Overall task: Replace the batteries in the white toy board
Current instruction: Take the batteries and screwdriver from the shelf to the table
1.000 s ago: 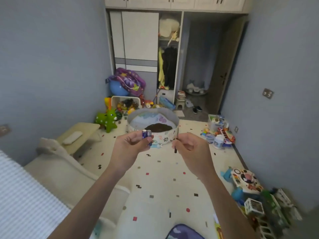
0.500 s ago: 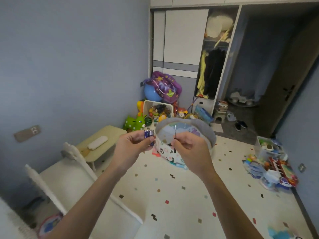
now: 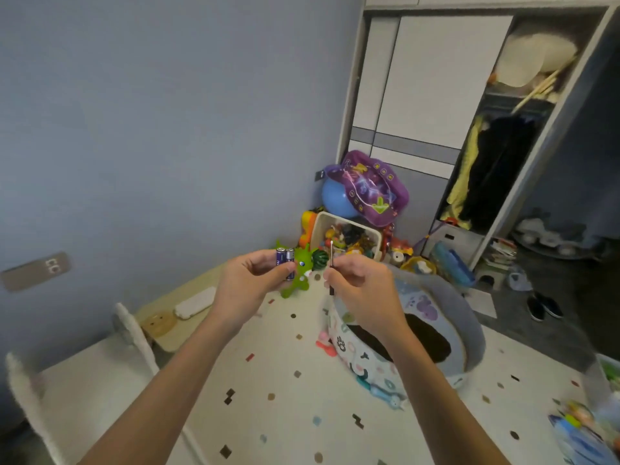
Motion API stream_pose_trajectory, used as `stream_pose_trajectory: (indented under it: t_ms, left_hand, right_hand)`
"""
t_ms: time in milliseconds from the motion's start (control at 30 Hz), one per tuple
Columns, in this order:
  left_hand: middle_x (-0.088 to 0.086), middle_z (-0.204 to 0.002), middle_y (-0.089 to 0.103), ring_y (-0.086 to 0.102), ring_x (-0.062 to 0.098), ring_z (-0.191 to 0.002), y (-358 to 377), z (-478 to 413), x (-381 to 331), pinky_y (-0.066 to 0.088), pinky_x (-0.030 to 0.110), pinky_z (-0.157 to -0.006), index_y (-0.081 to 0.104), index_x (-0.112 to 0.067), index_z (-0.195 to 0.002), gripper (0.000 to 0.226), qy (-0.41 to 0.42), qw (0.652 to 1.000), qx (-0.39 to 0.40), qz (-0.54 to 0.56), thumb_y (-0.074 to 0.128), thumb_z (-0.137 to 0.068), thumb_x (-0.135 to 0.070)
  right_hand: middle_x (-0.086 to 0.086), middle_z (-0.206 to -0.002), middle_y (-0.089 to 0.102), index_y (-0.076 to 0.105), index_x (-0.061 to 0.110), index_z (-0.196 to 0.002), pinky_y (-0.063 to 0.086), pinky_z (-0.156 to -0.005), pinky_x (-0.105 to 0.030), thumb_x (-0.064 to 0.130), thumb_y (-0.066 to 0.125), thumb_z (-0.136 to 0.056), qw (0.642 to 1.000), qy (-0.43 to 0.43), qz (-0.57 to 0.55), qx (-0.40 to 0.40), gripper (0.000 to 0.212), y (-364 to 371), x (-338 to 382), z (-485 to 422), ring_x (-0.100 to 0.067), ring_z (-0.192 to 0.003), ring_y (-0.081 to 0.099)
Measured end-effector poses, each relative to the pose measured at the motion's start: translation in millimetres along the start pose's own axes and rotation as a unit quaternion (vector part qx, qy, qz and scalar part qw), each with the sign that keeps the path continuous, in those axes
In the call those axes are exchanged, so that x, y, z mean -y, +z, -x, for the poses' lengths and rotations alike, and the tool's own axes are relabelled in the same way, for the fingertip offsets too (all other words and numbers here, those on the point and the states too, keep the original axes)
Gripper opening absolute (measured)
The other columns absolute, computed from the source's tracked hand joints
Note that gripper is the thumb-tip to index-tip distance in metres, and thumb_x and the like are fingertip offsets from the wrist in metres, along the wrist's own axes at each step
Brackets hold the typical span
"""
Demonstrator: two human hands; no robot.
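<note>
Both hands are raised in front of the person, near each other but not touching. The left hand (image 3: pixel 250 280) pinches two purple-and-silver batteries (image 3: pixel 285 261) between thumb and curled fingertips; they stand side by side, upright and touching. The right hand (image 3: pixel 359 283) pinches a thin screwdriver (image 3: pixel 331 263) between thumb and forefinger, with the other fingers curled in; its metal shaft points up and its dark handle end shows below the fingers. Behind the hands, on the speckled floor mat (image 3: pixel 285 397), sits a green toy dinosaur (image 3: pixel 300 280), and beyond it a white bin (image 3: pixel 322 226) heaped with small toys. A round fabric play tub (image 3: pixel 469 330) lies on the mat under the right forearm. To the left stands a low beige table (image 3: pixel 161 333) with a white oblong object (image 3: pixel 195 302) on it; whether that is the white toy board cannot be told. An open wardrobe (image 3: pixel 436 78) stands at the back
</note>
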State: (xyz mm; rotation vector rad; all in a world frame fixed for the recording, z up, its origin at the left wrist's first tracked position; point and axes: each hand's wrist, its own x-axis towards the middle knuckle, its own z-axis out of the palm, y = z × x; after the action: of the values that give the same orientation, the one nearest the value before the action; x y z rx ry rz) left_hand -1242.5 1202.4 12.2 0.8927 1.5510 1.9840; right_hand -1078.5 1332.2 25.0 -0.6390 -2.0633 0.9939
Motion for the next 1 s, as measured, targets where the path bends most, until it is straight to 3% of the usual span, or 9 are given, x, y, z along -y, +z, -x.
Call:
stream_pose_trajectory:
  t_ms: [133, 400, 600, 767, 1000]
  left_hand:
    - [0.010, -0.099, 0.083, 0.078, 0.019, -0.088, -16, -85, 18, 0.064, 0.026, -0.080, 0.079, -0.006, -0.110, 0.021, -0.004, 0.999, -0.043, -0.017, 0.078, -0.090, -0.002]
    - [0.024, -0.104, 0.079, 0.073, 0.025, -0.091, -72, -248, 65, 0.065, 0.027, -0.079, 0.079, 0.000, -0.109, 0.020, 0.006, 0.983, -0.179, -0.032, 0.078, -0.089, -0.001]
    - [0.016, -0.101, 0.082, 0.078, 0.030, -0.096, -128, -342, 70, 0.064, 0.027, -0.079, 0.080, -0.007, -0.108, 0.020, 0.004, 0.956, -0.289, -0.042, 0.080, -0.088, -0.007]
    - [0.016, -0.100, 0.082, 0.078, 0.027, -0.093, -175, -403, 86, 0.064, 0.025, -0.077, 0.079, -0.003, -0.111, 0.023, -0.004, 0.931, -0.362, -0.049, 0.080, -0.088, -0.004]
    - [0.014, -0.098, 0.082, 0.080, 0.025, -0.092, -269, -491, 130, 0.064, 0.027, -0.078, 0.079, -0.004, -0.109, 0.022, -0.023, 0.917, -0.395, -0.052, 0.081, -0.087, -0.006]
  right_hand:
    - [0.004, -0.085, 0.080, 0.080, 0.015, -0.102, 0.057, -0.072, -0.018, 0.018, 0.077, -0.093, 0.999, -0.015, -0.015, 0.038, 0.010, 37, -38, -99, -0.007, -0.077, 0.074]
    - [-0.001, -0.077, 0.080, 0.079, 0.014, -0.094, 0.063, -0.077, -0.030, 0.010, 0.077, -0.091, 0.987, -0.047, -0.094, 0.121, 0.005, 141, -111, -300, -0.019, -0.075, 0.078]
    - [-0.007, -0.082, 0.080, 0.076, 0.008, -0.094, 0.061, -0.079, -0.028, 0.009, 0.075, -0.093, 0.958, -0.067, -0.138, 0.242, 0.002, 231, -130, -432, -0.021, -0.078, 0.076]
    - [-0.001, -0.077, 0.079, 0.075, 0.019, -0.089, 0.060, -0.077, -0.026, 0.009, 0.076, -0.092, 0.933, -0.068, -0.171, 0.311, 0.010, 314, -138, -503, -0.014, -0.073, 0.075]
    - [-0.010, -0.079, 0.080, 0.076, 0.007, -0.095, 0.063, -0.074, -0.028, 0.005, 0.076, -0.092, 0.916, -0.049, -0.189, 0.351, 0.004, 438, -153, -580, -0.025, -0.075, 0.077]
